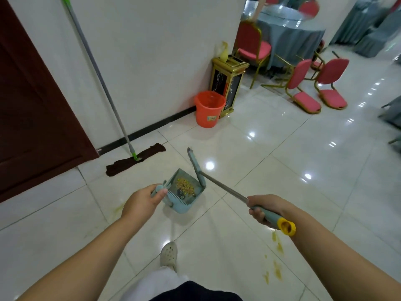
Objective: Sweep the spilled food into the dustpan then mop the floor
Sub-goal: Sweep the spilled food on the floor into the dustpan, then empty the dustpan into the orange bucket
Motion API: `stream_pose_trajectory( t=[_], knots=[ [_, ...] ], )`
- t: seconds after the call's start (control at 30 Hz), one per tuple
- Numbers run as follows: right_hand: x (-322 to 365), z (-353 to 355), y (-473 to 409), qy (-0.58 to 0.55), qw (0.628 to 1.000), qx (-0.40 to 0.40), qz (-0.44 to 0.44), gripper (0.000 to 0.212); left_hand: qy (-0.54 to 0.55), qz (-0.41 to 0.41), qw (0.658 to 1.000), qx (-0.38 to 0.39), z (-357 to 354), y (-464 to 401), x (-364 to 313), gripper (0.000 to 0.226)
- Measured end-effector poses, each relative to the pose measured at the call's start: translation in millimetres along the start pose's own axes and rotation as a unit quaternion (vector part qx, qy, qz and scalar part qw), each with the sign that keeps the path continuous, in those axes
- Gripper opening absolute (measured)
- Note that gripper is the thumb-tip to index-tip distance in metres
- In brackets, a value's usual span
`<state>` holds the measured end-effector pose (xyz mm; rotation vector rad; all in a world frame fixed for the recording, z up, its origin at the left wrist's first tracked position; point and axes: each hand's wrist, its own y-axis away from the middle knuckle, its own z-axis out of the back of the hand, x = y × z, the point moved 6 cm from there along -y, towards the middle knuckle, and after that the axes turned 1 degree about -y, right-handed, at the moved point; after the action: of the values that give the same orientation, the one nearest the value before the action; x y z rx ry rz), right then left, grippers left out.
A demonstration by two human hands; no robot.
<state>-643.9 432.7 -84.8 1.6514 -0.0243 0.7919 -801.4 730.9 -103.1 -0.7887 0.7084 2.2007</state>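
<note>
Open tiled floor (271, 161) ahead and right of dustpan (181, 193), mop (134, 158) against wall left, orange bucket (209, 109) and gold bin (229, 83) beyond, chairs (314, 83) far right

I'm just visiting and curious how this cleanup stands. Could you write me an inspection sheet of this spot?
Surface: glossy white tiled floor; yellowish smears beside the person's right, fainter smear on the left.
Job's things: blue dustpan holding yellow food scraps; broom head at its edge; flat mop leaning against the wall.
Clutter: orange bucket, gold bin.
Grippers: left hand grips the dustpan handle; right hand grips the broom handle.
Cables: nothing seen.
Surroundings: brown door, red chairs, draped round table.
</note>
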Motion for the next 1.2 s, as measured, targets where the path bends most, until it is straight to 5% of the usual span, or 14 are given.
stream_pose_trajectory(
  t=[0.23, 0.47, 1.03, 1.2],
  knots=[
    [131, -9, -55, -0.038, 0.999, 0.002, -0.003, 0.007, -0.027, -0.016, 0.999, 0.017, 28, -156, -53, 0.035],
    [229, -2, -112, -0.056, 0.998, -0.006, 0.018, 0.031, -0.060, -0.039, 0.997, 0.013, 36, -275, -114, 0.035],
    [547, 140, -232, 0.020, 0.992, 0.013, 0.125, 0.039, -0.069, -0.033, 0.991, -0.112, -12, -541, -335, 0.040],
    [611, 160, -263, -0.004, 0.991, 0.031, 0.128, 0.036, -0.145, -0.067, 0.982, -0.104, -31, -604, -386, 0.045]
  ],
)
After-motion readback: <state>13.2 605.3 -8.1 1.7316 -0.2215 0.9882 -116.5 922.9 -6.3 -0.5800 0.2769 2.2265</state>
